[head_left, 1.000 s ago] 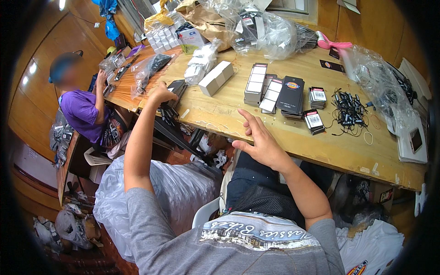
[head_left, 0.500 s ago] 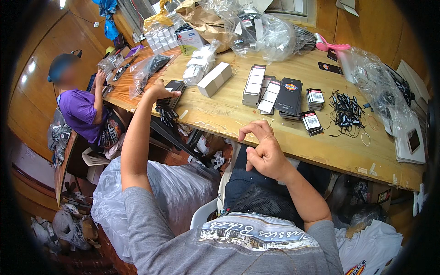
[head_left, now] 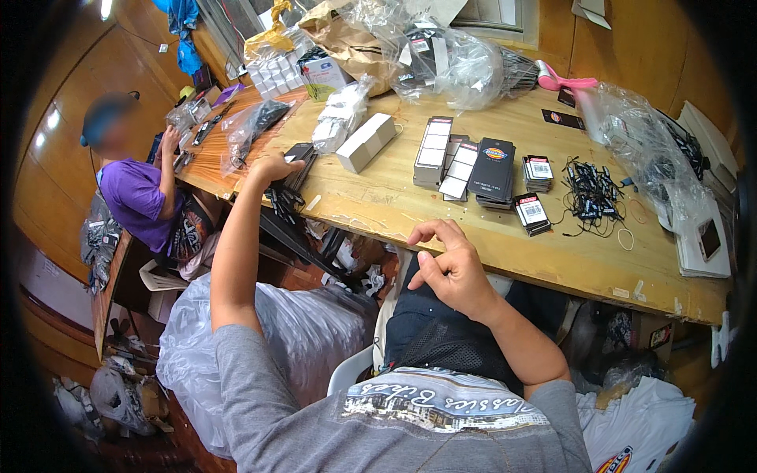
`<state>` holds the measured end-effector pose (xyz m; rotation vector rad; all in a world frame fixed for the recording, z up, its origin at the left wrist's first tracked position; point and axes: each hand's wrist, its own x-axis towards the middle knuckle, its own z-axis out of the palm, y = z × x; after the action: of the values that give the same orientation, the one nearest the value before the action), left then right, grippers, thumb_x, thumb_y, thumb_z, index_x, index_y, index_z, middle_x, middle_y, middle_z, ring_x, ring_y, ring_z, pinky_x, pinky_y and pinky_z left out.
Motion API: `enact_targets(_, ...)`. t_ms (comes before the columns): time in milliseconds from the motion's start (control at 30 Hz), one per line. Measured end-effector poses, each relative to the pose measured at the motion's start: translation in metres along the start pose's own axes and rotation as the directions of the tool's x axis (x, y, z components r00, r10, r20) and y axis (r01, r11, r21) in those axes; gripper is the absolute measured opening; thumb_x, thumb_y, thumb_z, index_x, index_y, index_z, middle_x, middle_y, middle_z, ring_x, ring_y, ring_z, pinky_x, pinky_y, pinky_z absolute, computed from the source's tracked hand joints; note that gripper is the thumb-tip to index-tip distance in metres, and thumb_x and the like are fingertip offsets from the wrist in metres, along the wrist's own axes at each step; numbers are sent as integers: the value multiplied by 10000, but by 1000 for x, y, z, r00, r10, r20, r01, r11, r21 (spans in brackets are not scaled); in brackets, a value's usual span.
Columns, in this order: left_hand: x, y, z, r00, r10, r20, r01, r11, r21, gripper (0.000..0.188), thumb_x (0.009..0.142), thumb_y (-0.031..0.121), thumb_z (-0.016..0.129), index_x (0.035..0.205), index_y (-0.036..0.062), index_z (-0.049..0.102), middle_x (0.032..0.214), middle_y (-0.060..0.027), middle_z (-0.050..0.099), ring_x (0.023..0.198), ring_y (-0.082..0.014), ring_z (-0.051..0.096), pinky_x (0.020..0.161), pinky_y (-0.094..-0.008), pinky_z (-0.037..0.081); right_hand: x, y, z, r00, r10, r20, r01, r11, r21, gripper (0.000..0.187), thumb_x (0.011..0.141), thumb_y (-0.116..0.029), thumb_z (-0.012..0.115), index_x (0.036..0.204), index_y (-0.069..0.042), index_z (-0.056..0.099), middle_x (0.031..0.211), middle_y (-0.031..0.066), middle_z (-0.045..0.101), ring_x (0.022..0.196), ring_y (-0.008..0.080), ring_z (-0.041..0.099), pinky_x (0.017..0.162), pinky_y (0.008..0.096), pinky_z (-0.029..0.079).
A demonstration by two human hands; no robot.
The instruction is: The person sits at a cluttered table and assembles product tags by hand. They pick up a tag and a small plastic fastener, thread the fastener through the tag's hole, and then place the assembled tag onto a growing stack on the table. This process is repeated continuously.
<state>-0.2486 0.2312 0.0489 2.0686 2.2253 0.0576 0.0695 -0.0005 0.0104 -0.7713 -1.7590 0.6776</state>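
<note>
My left hand (head_left: 272,169) reaches across the table to a stack of black hang tags (head_left: 298,154). Its thumb points right over the stack's near side, while the other fingers are hidden, so their grip does not show. Black tag strings (head_left: 285,201) dangle over the table edge below it. Above my lap, my right hand (head_left: 453,266) is empty, with bent index finger and thumb apart. Beyond it stand a pile of large black tags (head_left: 490,169), white-faced label tags (head_left: 434,150) and two smaller stacks of barcode tags (head_left: 538,169). A tangle of black strings (head_left: 593,191) lies to their right.
A white box (head_left: 367,143) and clear plastic bags (head_left: 473,67) stand farther back. At the right end, a phone (head_left: 710,240) rests on a white pad. A co-worker in purple (head_left: 138,197) sits at left. A big plastic sack (head_left: 260,355) fills the floor beside me.
The left hand has lowered slightly against the tag stack, with its thumb less stretched out. My right hand stays nearly in place, its index finger lifted a little away from the thumb.
</note>
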Motion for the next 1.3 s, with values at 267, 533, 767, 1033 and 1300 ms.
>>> enact_targets(267, -9, 22, -2, 991, -134, -2, 134, 991, 1, 661, 452, 316, 750, 917, -99, 529, 871, -172, 587, 776, -246, 578, 678, -314, 461, -2, -1, 1, 1000, 22, 8, -22, 1000, 11, 225, 720, -40, 482, 542, -41, 620, 865, 58, 486, 801, 172, 455, 753, 285, 364)
enact_targets(533, 12, 35, 0, 996, -59, 69, 44, 977, 207, 812, 392, 372, 779, 986, -98, 488, 991, -201, 535, 881, -264, 542, 746, -316, 447, -4, 2, 3, 998, 49, -48, -46, 998, 46, 192, 701, -74, 535, 522, -65, 602, 801, 36, 492, 746, 168, 463, 719, 289, 342)
enact_targets(767, 16, 23, -2, 991, -44, 129, 20, 983, 183, 1226, 358, 377, 797, 1287, 69, 59, 1139, -227, 425, 1035, -304, 445, 873, -348, 365, -8, 2, -4, 998, 69, -4, -69, 998, 17, 202, 732, -67, 506, 569, -45, 623, 822, 53, 488, 734, 155, 471, 703, 273, 366)
enact_targets(1033, -18, 22, 15, 965, -149, -215, 86, 957, -276, 1150, 459, 323, 771, 1291, 124, 2, 1121, -270, 414, 1049, -351, 414, 880, -355, 345, -7, 2, -4, 997, 75, 7, -75, 997, 31, 210, 748, -57, 492, 595, -28, 631, 827, 62, 483, 724, 149, 477, 677, 256, 390)
enact_targets(1300, -38, 17, 36, 926, -294, -239, 183, 900, -396, 1145, 500, 201, 730, 1278, 204, -110, 1129, -349, 314, 1073, -383, 366, 866, -395, 354, -7, -2, -4, 998, 52, 22, -52, 999, 13, 198, 747, -56, 496, 608, -25, 634, 820, 66, 485, 733, 152, 480, 682, 259, 392)
